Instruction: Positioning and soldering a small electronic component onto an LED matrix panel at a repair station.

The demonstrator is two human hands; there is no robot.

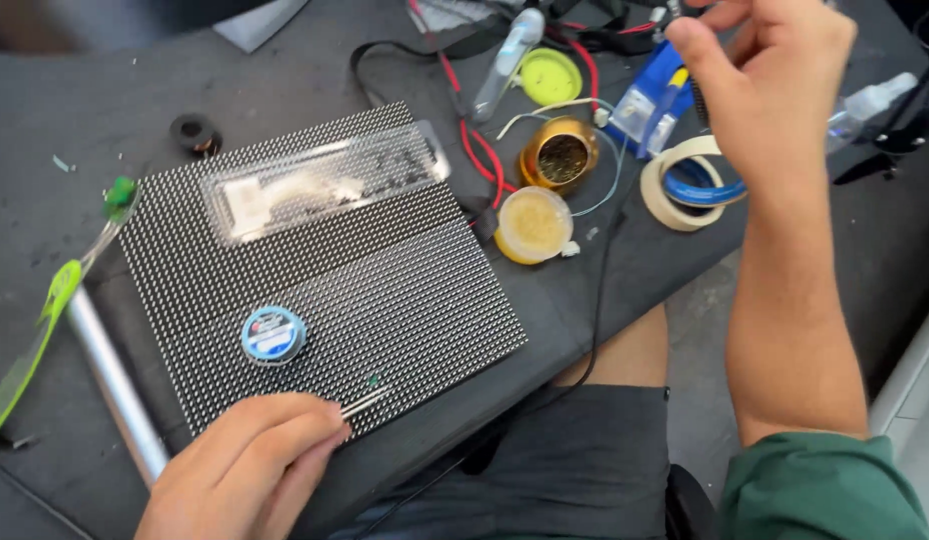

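Two hands work over a dark table (105, 90). Largest item: a black dotted panel (385, 300), lying flat at table centre. A clear plastic case (325, 180) rests on its upper part; a small blue-labelled spool (274, 334) sits on its lower part. The left hand (240, 470), at the panel's near edge, pinches metal tweezers (365, 402), fingers closed on them, tips resting on the panel surface. The right hand (775, 80) is raised above a roll of tape (685, 185), fingers closed around a dark slim tool, mostly hidden. A gold tin (559, 153) and a yellow jar (533, 225) stand just right of the panel.
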